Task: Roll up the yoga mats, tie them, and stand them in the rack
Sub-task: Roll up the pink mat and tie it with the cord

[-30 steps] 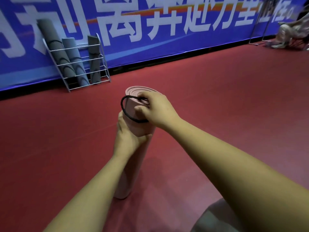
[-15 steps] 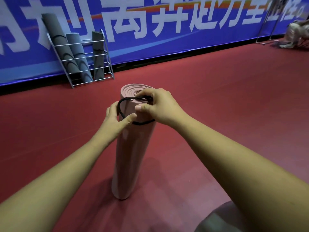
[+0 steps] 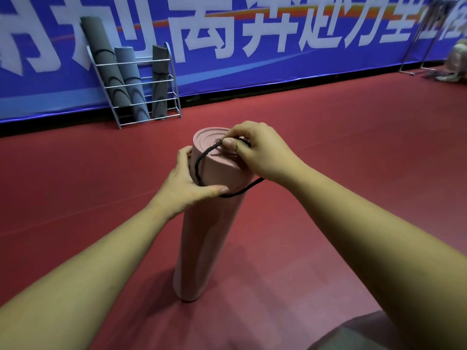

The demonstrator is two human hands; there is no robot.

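A rolled pink yoga mat (image 3: 207,238) stands upright on the red floor in front of me. A black cord loop (image 3: 202,160) lies slanted over its top end, low on the near side. My right hand (image 3: 255,152) pinches the cord above the mat's spiral top. My left hand (image 3: 189,188) grips the mat's left side just under the top, thumb across the front on the cord. The metal wire rack (image 3: 141,82) leans against the blue banner at the back left and holds three grey rolled mats (image 3: 126,79).
A blue banner wall (image 3: 278,46) with white characters runs along the back. A metal frame stand (image 3: 417,54) and a pale bundle (image 3: 457,61) are at the far right. Red floor (image 3: 328,147) lies between me and the rack. A grey shape (image 3: 353,337) shows at the bottom edge.
My left hand rose from the mat's middle to just under its top. The cord loop has slid lower over the near side, and the mat stands closer and more upright.
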